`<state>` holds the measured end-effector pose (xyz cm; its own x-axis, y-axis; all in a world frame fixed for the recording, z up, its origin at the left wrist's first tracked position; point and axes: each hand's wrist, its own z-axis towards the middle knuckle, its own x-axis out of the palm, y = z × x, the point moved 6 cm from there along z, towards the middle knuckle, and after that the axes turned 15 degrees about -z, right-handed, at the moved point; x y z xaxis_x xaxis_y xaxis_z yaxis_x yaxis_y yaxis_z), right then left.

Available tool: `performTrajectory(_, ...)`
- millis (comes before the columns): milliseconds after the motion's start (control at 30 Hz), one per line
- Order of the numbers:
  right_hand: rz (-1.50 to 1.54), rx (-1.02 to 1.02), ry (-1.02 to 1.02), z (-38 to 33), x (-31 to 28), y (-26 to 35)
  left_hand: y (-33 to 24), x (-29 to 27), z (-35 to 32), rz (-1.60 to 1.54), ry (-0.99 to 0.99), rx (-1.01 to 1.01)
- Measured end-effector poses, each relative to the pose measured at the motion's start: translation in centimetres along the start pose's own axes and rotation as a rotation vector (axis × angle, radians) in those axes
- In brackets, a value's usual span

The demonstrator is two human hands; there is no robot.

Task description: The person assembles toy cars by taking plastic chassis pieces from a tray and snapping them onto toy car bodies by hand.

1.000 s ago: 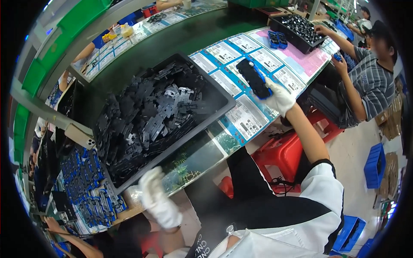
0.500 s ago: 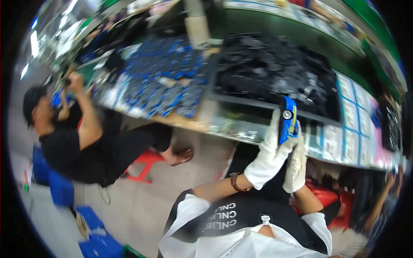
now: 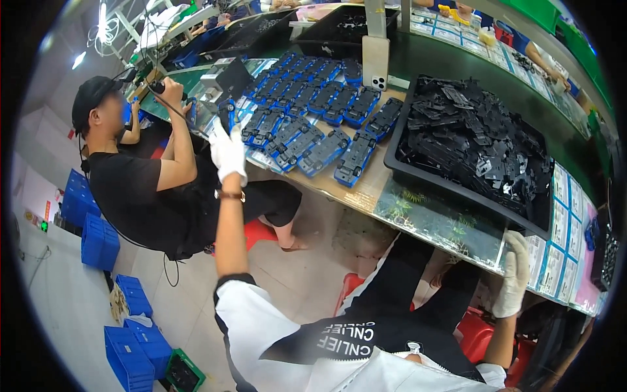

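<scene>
My left hand (image 3: 228, 153), in a white glove, reaches out to the far left with its fingers closed on a blue toy car (image 3: 226, 116). The car is at the left end of the rows of blue toy cars (image 3: 323, 150), which lie wheels up with their black bases showing. My right hand (image 3: 514, 276), gloved too, is at the table's front edge below the black tray (image 3: 457, 186). Its fingers are stretched out and hold nothing that I can see. Flat black plastic parts (image 3: 477, 130) are heaped in that tray.
A co-worker in black (image 3: 140, 189) sits at the left, close to my left hand, gripping a dark tool. A phone (image 3: 375, 62) leans on a post behind the cars. Printed sheets (image 3: 555, 248) lie under the tabletop's right end. Blue crates (image 3: 130, 359) stand on the floor.
My left hand has carried the blue toy car from in front of the tray to the far left. The right hand has let go and moved right. The view has shifted left.
</scene>
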<state>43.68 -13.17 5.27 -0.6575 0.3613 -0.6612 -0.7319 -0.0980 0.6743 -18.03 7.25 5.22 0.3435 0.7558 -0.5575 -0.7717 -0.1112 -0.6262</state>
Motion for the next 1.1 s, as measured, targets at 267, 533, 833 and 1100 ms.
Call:
performTrajectory(267, -0.137, 0.104, -0.151, 0.0, -6.2, -4.3, 11.5, 7.5, 10.3, 0.202, 0.352, -0.013)
performTrajectory(533, -0.509, -0.005, -0.254, 1.9, -10.7, -9.8, -16.8, 25.5, 1.2, -0.256, 0.801, 0.333)
performTrajectory(833, -0.758, 0.502, -0.613, 2.2, -23.6, -30.0, -32.4, 18.1, -4.1, -0.261, 0.63, 0.224)
performTrajectory(1100, -0.989, 0.967, -0.461, 9.7, -29.7, -44.2, -13.1, 0.0, -6.6, -0.036, 0.193, -0.135)
